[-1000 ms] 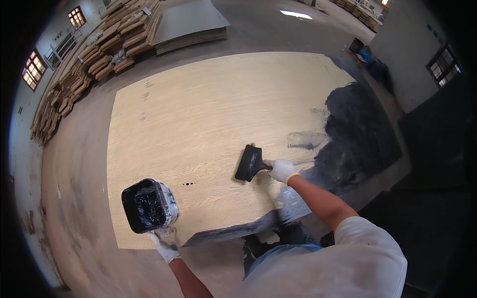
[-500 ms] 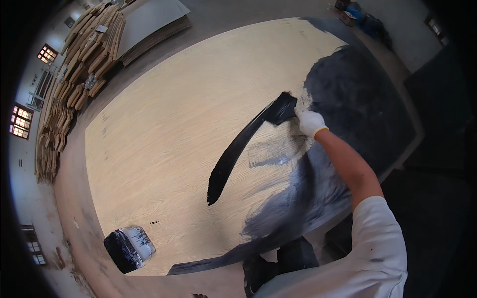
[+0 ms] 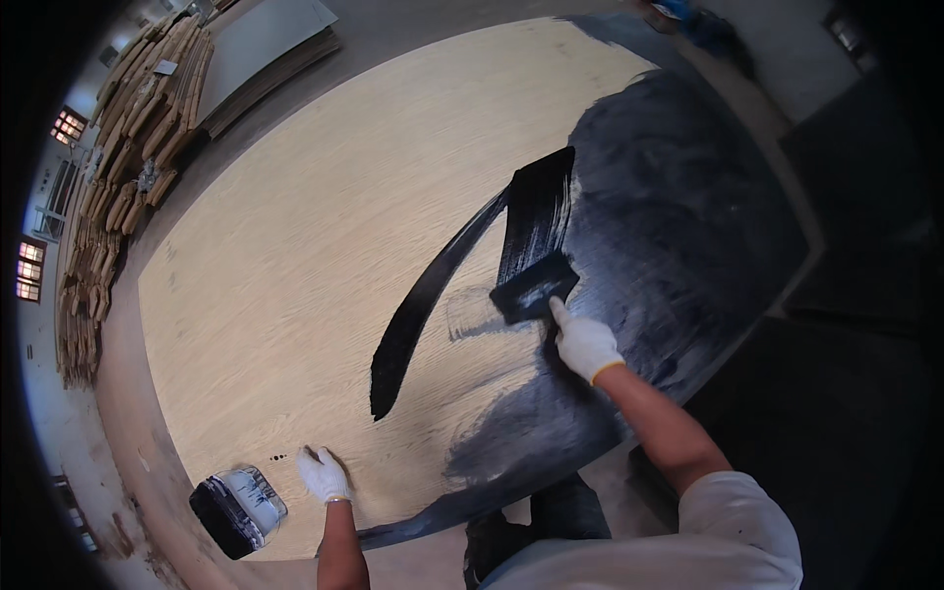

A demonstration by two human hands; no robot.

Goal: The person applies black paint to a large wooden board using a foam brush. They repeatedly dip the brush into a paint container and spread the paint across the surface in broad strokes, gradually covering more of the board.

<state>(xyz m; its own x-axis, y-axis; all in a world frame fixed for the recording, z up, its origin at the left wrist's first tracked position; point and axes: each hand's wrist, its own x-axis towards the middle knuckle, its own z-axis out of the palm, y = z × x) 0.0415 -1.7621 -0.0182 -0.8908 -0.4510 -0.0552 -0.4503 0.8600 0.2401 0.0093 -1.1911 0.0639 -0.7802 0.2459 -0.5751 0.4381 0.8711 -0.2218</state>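
Observation:
In a white glove with a yellow cuff, my right hand (image 3: 586, 346) grips a wide, black-coated paintbrush (image 3: 534, 286), its handle hidden in my fingers. The brush lies at the lower end of a broad wet black stroke (image 3: 538, 202) on a pale wood-grained panel (image 3: 324, 226). A long curved black streak (image 3: 418, 297) runs from that stroke toward the near left. My left hand (image 3: 324, 476), also in a white glove, lies on the panel near its front edge, fingers stretched and holding nothing. Left of it stands a paint-smeared container (image 3: 258, 500) with black paint in it.
Dark smeared paint (image 3: 688, 226) covers the panel's right side and near edge. Beyond the far left side are a stack of flat sheets (image 3: 261, 59) and a pile of wrapped long pieces (image 3: 138, 128). Small black drips (image 3: 278, 456) dot the panel near the container.
My right hand has drawn the brush toward me and slightly left, leaving a broad black stroke. My left hand has come into view and onto the panel. The whole view has shifted a little.

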